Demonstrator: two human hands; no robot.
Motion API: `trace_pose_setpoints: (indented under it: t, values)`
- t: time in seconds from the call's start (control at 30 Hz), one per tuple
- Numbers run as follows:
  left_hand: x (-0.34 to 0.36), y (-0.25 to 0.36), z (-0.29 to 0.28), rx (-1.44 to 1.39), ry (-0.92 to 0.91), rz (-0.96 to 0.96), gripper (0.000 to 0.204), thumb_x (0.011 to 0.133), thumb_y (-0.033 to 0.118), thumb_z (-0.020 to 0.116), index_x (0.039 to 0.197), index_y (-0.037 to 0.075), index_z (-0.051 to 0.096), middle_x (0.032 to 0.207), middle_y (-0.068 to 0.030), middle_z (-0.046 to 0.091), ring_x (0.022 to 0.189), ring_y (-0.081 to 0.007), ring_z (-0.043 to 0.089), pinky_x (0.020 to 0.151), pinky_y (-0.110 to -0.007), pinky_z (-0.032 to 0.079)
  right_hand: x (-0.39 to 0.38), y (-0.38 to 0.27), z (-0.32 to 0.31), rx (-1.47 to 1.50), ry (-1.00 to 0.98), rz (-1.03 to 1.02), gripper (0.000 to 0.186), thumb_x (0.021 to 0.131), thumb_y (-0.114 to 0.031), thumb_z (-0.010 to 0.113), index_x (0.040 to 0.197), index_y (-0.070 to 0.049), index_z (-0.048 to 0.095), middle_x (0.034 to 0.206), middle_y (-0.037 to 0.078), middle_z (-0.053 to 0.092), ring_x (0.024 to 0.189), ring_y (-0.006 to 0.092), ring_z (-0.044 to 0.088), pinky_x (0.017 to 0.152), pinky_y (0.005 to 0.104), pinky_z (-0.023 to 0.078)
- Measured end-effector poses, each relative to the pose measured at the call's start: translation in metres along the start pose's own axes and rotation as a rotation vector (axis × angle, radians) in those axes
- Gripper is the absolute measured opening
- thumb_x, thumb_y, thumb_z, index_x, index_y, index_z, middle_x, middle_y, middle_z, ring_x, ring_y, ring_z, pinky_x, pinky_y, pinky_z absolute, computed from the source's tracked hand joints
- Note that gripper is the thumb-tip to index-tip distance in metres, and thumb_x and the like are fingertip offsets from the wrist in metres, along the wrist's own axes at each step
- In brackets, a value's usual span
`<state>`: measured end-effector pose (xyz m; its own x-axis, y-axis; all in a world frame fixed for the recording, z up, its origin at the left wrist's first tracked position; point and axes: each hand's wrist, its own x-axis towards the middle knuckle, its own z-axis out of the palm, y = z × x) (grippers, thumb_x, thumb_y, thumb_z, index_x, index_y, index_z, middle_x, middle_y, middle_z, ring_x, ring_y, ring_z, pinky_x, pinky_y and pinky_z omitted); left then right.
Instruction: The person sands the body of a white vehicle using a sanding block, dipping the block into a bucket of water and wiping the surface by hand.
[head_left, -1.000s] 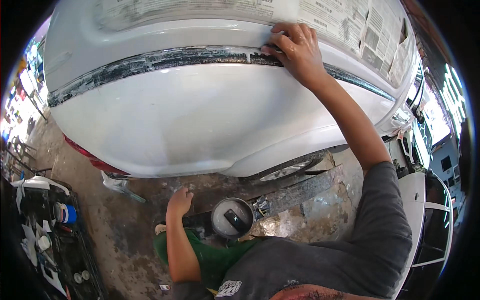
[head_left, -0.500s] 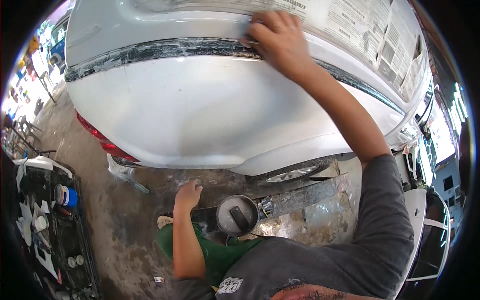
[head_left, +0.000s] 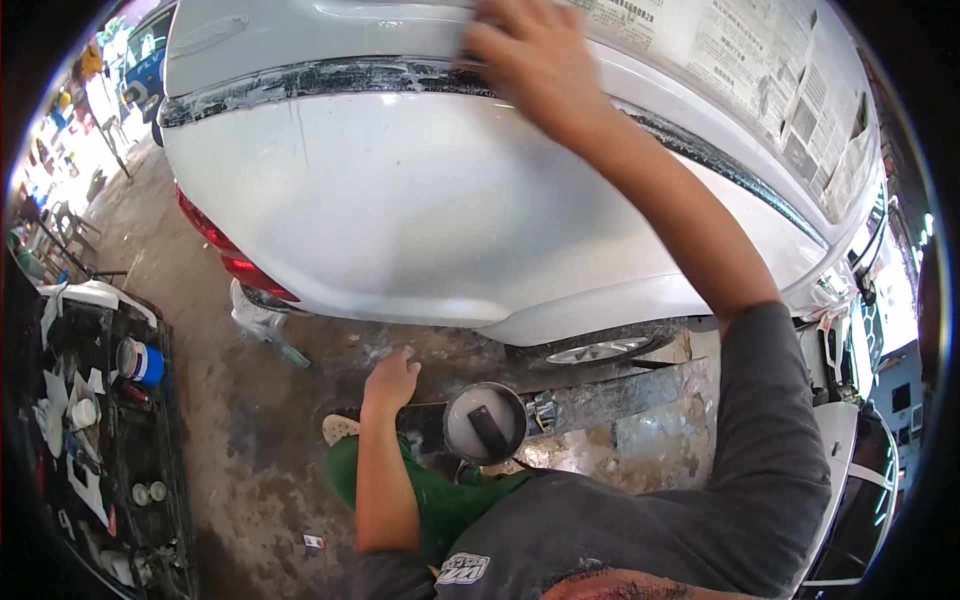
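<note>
Writing: newspaper sheets (head_left: pixel 735 45) cover the upper right of the white car (head_left: pixel 340 200), printed in small dark lines with larger bar-like blocks; most of it too fine to make out. Pale lettered badge (head_left: pixel 463 569) on the dark grey shirt (head_left: pixel 640 525), lower centre. Tin (head_left: pixel 141 361) with a blue band at left, its label too small to tell. Small printed packet (head_left: pixel 314 542) on the floor (head_left: pixel 250 480), lower left of centre.

Right arm: extended from the lower right up to top centre, bent at the elbow, sleeve ending just above it. Right hand (head_left: pixel 540 75) lies palm down at the car's side, over the dark smeared strip (head_left: pixel 330 78) and the pale panel just above it. Fingers bent and blurred; cannot tell how far apart they are or whether something sits under them.

Left arm: forearm upright in the frame, lower centre-left, in front of green trousers (head_left: pixel 450 500). Left hand (head_left: pixel 392 382) hangs below the car's lower edge, well apart from it; fingers loosely bent, relaxed, seemingly holding nothing.

The strip runs from upper left toward the right edge. Round grey bucket (head_left: pixel 456 425) at lower centre, right of the left hand, dark block (head_left: pixel 489 430) inside.
</note>
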<state>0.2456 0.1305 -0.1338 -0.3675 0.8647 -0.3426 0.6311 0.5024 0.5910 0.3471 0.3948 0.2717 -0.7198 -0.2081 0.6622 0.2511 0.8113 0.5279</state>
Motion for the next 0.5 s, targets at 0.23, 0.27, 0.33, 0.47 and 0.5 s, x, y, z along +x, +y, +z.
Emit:
trace_pose_setpoints:
  t: [0.23, 0.27, 0.33, 0.47, 0.5]
  values:
    - [0.022, -0.011, 0.005, -0.007, -0.003, -0.005, 0.043, 0.098, 0.037, 0.057, 0.129, 0.007, 0.063, 0.128, -0.0216, 0.066, 0.121, -0.0410, 0.061, 0.100, -0.051, 0.049, 0.021, -0.023, 0.015, -0.035, 0.048, 0.032, 0.015, 0.085, -0.020, 0.068, 0.098, -0.016, 0.061, 0.113, 0.005, 0.060, 0.109, 0.0267, 0.055, 0.092, 0.0440, 0.042]
    - [0.025, -0.023, 0.005, -0.001, 0.004, 0.001, 0.043, 0.098, 0.037, 0.057, 0.129, 0.007, 0.063, 0.128, -0.0216, 0.066, 0.121, -0.0410, 0.061, 0.100, -0.051, 0.049, -0.004, -0.006, 0.004, -0.133, 0.024, 0.059, 0.025, 0.081, -0.025, 0.078, 0.099, -0.020, 0.062, 0.118, -0.001, 0.061, 0.113, 0.0246, 0.056, 0.092, 0.0445, 0.041]
    - [0.028, -0.042, 0.006, 0.002, -0.012, 0.006, 0.041, 0.098, 0.036, 0.057, 0.126, 0.007, 0.065, 0.128, -0.0223, 0.066, 0.121, -0.0417, 0.060, 0.100, -0.050, 0.049, -0.056, 0.031, -0.021, -0.167, -0.012, 0.189, 0.031, 0.078, -0.024, 0.080, 0.104, -0.019, 0.063, 0.124, -0.001, 0.061, 0.116, 0.0251, 0.056, 0.095, 0.0443, 0.041]
    - [0.024, -0.028, -0.006, 0.015, -0.070, -0.038, 0.042, 0.099, 0.037, 0.057, 0.125, 0.005, 0.065, 0.128, -0.0237, 0.065, 0.122, -0.0417, 0.059, 0.101, -0.050, 0.048, -0.155, 0.094, -0.077, -0.319, -0.090, 0.277, 0.039, 0.077, -0.029, 0.085, 0.104, -0.013, 0.062, 0.123, 0.001, 0.061, 0.115, 0.0270, 0.055, 0.097, 0.0455, 0.040]
    - [0.025, -0.034, -0.006, 0.016, -0.056, -0.035, 0.044, 0.099, 0.037, 0.057, 0.125, 0.003, 0.064, 0.127, -0.0243, 0.066, 0.122, -0.0413, 0.059, 0.101, -0.050, 0.048, -0.162, 0.100, -0.082, -0.331, -0.062, 0.280, 0.037, 0.077, -0.029, 0.085, 0.101, -0.012, 0.062, 0.123, 0.002, 0.061, 0.115, 0.0277, 0.055, 0.096, 0.0452, 0.040]
